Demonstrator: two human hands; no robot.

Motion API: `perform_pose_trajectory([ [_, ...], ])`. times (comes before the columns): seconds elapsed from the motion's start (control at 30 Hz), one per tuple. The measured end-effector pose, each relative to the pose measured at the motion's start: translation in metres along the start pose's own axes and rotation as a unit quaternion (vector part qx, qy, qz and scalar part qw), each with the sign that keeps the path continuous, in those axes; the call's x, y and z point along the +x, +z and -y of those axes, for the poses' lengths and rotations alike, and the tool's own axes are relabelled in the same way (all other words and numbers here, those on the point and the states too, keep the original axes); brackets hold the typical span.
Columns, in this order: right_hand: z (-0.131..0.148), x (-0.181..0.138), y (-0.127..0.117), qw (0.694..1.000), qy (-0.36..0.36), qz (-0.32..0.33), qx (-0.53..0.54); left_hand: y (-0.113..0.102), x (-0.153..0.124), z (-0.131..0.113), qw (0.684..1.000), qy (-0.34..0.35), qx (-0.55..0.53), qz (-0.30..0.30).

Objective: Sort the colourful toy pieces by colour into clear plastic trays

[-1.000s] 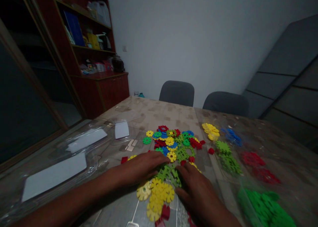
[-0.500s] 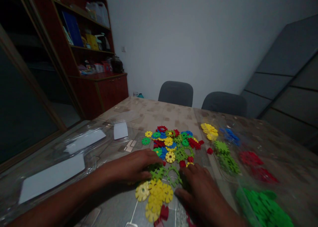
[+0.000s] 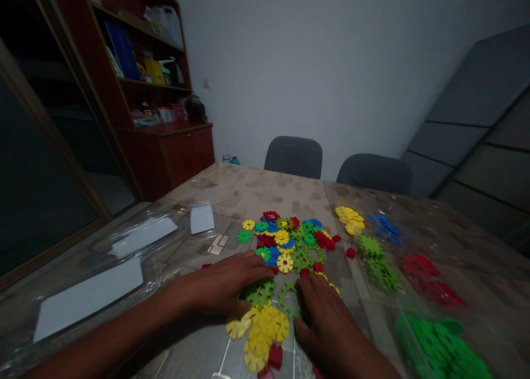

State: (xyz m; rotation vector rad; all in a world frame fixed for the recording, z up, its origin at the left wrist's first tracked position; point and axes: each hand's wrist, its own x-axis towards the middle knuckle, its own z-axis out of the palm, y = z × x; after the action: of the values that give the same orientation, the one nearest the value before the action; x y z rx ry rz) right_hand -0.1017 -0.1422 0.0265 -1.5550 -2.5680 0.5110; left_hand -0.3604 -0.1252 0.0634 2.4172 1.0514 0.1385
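My left hand (image 3: pixel 236 279) rests low over the table, its thumb apart from its fingers, beside light-green toothed plastic pieces (image 3: pixel 261 295). On the other side, my right hand (image 3: pixel 325 310) lies with fingers stretched and thumb apart, at the edge of a light-green ring piece (image 3: pixel 290 299). Between and below the hands lies a cluster of yellow flower-shaped discs (image 3: pixel 267 326) with dark red pieces (image 3: pixel 275 357) at its near end. Beyond the fingertips spreads a mixed pile of toothed discs, among them a yellow disc (image 3: pixel 285 263) and blue pieces (image 3: pixel 272 256). What lies under the palms is hidden.
Sorted pieces lie in clear trays at right: yellow (image 3: pixel 350 220), blue (image 3: pixel 387 228), light green (image 3: pixel 383 274) and red (image 3: pixel 420 264). A clear box with green pieces (image 3: pixel 443 346) stands near right. White cards in clear plastic packaging (image 3: pixel 89 299) lie left. Two grey chairs (image 3: pixel 293 155) stand behind.
Both hands have shifted slightly around the light-green pieces. A red piece now shows behind my left wrist, and more yellow shows beside my right fingers. The yellow discs are nudged a little.
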Motion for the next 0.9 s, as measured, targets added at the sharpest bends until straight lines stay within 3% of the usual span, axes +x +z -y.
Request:
perform_pose_trajectory([
  [0.4,-0.003,-0.005,-0.015,0.998,-0.048,0.037,0.021,0.002,0.002,0.006,0.998,-0.036,-0.046,-0.012],
  [0.6,0.003,-0.004,-0.019,0.998,-0.041,0.056,0.013,0.011,0.003,0.007,0.999,-0.032,-0.014,-0.016],
  [0.9,0.003,-0.001,-0.024,0.997,-0.041,0.067,0.022,0.004,-0.001,0.004,0.999,-0.034,-0.010,0.022],
])
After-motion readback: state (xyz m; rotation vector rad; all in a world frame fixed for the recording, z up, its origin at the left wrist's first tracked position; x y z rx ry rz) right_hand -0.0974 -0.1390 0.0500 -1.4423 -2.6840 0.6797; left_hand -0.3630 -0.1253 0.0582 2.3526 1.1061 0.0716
